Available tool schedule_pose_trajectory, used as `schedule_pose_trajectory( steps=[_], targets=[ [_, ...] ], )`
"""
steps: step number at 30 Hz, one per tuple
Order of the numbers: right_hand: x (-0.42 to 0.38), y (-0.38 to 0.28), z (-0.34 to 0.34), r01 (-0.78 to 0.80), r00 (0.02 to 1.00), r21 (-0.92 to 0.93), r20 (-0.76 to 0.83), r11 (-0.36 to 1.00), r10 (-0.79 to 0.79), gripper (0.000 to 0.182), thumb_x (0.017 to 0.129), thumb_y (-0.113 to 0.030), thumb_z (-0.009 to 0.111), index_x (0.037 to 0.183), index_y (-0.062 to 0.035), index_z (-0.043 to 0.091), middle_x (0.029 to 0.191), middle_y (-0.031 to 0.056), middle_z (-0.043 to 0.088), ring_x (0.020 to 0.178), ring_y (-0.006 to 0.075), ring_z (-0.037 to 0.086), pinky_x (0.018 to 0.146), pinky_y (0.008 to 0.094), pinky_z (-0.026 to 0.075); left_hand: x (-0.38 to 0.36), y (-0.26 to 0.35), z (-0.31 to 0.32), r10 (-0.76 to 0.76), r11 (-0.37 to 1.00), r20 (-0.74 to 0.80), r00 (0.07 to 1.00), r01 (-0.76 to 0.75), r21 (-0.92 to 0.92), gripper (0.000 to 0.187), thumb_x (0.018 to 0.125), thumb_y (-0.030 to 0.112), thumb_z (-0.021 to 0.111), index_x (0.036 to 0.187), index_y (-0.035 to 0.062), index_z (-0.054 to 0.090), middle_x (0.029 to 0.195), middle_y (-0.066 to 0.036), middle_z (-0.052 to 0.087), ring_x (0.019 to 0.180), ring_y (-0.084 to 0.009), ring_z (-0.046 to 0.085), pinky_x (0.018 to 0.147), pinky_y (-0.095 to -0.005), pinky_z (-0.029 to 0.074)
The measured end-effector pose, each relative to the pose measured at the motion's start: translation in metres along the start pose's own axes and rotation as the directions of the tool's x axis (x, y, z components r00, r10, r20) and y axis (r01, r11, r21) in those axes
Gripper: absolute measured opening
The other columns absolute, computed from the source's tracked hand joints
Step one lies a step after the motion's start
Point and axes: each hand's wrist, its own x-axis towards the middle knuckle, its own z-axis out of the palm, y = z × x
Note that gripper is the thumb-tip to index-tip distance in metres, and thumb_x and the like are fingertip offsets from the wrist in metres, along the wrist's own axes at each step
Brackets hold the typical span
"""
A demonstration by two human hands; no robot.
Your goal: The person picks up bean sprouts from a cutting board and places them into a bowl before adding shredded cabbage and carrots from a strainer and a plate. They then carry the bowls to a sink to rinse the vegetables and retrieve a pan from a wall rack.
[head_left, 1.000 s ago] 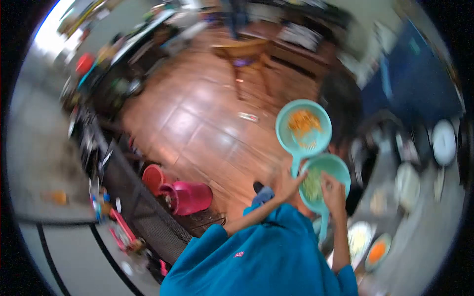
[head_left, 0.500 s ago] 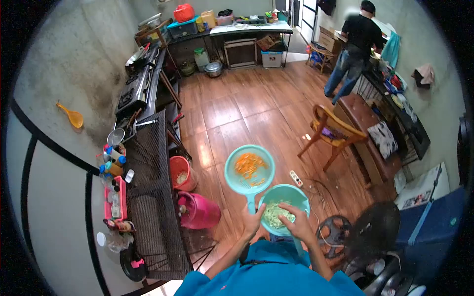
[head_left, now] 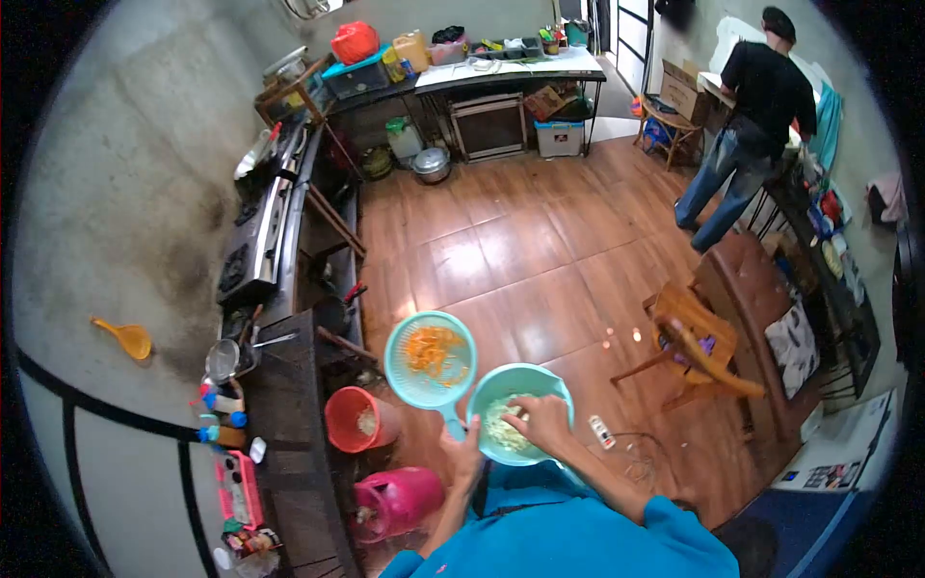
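Observation:
My left hand [head_left: 464, 453] is wrapped round the handle of a turquoise strainer [head_left: 393, 374] that holds orange shreds, like carrot [head_left: 430, 351]. Right beside the strainer, a turquoise bowl [head_left: 556, 387] holds pale green shreds [head_left: 502, 425]. My right hand [head_left: 541, 422] reaches into this bowl from the right, its fingers bent down together at the shreds. Whether any shreds are between those fingers is too small to tell.
At left stand a black mesh-topped table [head_left: 289, 433], a red bucket [head_left: 363, 420] and a pink gas cylinder [head_left: 400, 503]. A wooden chair [head_left: 708, 347] and brown bench [head_left: 747, 299] are at right. Another person [head_left: 761, 116] stands at the back right, facing away.
The strainer and bowl have shifted left in view as the camera turned. My right hand's fingers, spread over the green shreds before, are now drawn together in the bowl.

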Motion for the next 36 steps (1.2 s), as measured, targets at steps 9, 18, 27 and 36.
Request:
schedule_pose_trajectory(
  steps=[9,18,27,36],
  targets=[
    [0.231,0.048,-0.088,0.192,0.952,0.521,0.106,0.831,-0.286,0.038,0.078,-0.009,0.063,0.116,-0.0064,0.059,0.115,0.0144,0.061,0.105,0.0289,0.059,0.09,0.0377,0.047,0.189,0.025,0.149,0.047,0.97,-0.066,0.997,-0.062,-0.235,0.025,0.08,0.004,0.069,0.075,0.0094,0.044,0.071,0.004,0.048,0.063,-0.0051,0.046,0.056,-0.0221,0.039],
    [0.437,0.158,-0.178,0.002,0.993,0.475,-0.105,0.88,0.055,0.035,0.076,-0.008,0.069,0.11,-0.0053,0.063,0.086,0.0042,0.065,0.065,0.015,0.054,0.058,0.028,0.044,0.404,0.062,0.362,0.057,0.998,0.124,0.991,-0.052,-0.041,0.029,0.079,0.013,0.072,0.071,0.0089,0.044,0.066,0.005,0.047,0.059,-0.0051,0.043,0.052,-0.0224,0.036],
    [0.516,0.34,-0.216,-0.48,0.709,0.792,0.098,0.377,0.698,0.032,0.093,-0.031,0.052,0.106,-0.0014,0.054,0.074,0.0073,0.061,0.059,0.0146,0.056,0.054,0.024,0.043,0.532,0.074,0.608,-0.015,1.0,0.311,0.95,0.02,-0.013,0.03,0.078,0.016,0.073,0.068,0.0091,0.046,0.061,0.006,0.045,0.056,-0.0026,0.04,0.048,-0.0213,0.034],
    [0.713,0.502,-0.347,-0.544,0.78,0.808,0.389,0.225,0.491,0.038,0.093,-0.04,0.051,0.084,-0.0031,0.053,0.053,0.0007,0.046,0.041,0.0071,0.04,0.036,0.0211,0.029,0.613,0.089,0.837,0.013,1.0,0.276,0.961,-0.007,-0.02,0.026,0.081,0.017,0.07,0.071,0.0083,0.048,0.062,0.006,0.045,0.059,-0.0026,0.041,0.052,-0.0209,0.036]
  ],
)
